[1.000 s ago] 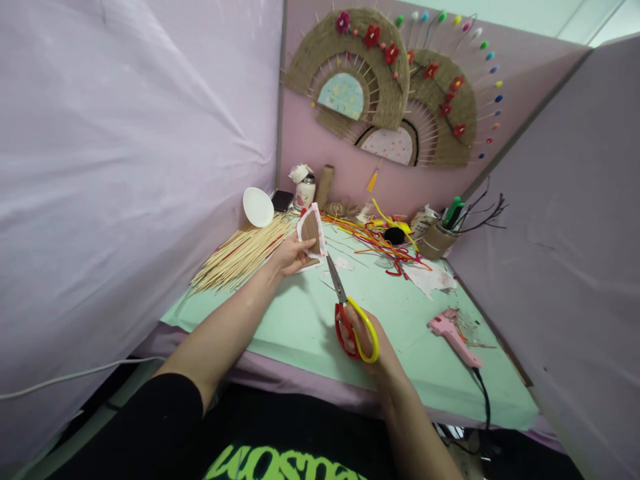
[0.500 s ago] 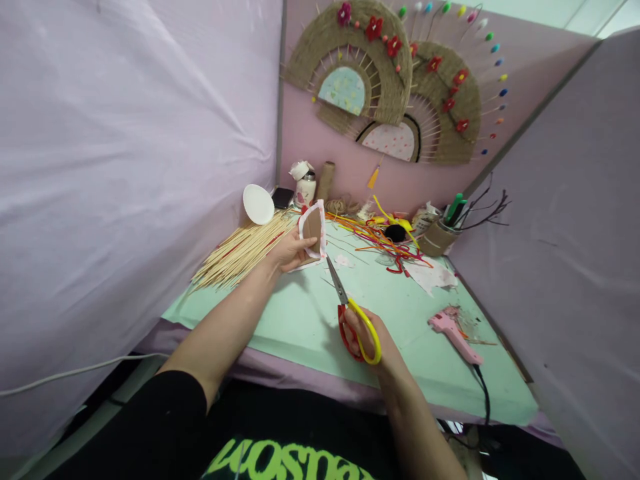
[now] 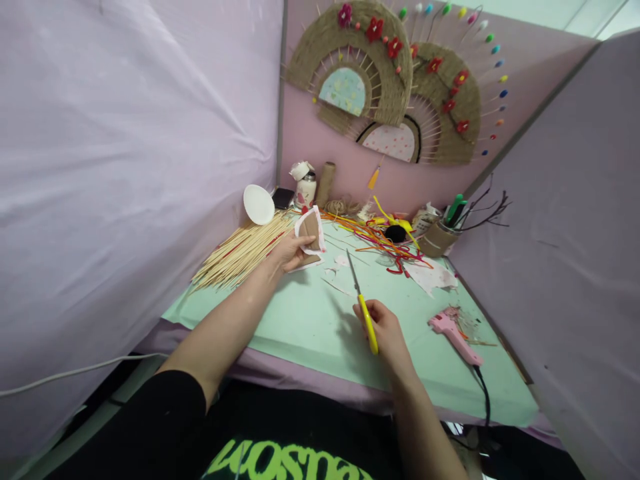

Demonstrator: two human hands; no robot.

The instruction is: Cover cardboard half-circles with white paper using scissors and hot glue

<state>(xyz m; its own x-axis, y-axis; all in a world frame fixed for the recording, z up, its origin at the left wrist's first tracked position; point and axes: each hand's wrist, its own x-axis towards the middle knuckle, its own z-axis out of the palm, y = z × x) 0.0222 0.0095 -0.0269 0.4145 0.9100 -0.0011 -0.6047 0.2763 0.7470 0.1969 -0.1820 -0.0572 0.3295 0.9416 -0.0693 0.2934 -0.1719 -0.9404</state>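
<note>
My left hand is closed on a small cardboard piece with a white and pink edging folded over its rim, held up above the table. Under that hand lies another brown piece with a white edge. In my right hand is a pair of scissors with a yellow handle, turned edge-on, blades pointing up and away. The scissors stand apart from the cardboard, to its right. Small white paper scraps lie on the table between the two.
Thin wooden sticks are heaped at the left, near a white round dish. Coloured pipe cleaners spread across the back. A pink glue gun with a cord lies at right, below a pot of pens and twigs.
The scissors have moved right, away from the cardboard edge, and turned so that the red handle no longer shows. My left hand has lowered and tilted the cardboard slightly.
</note>
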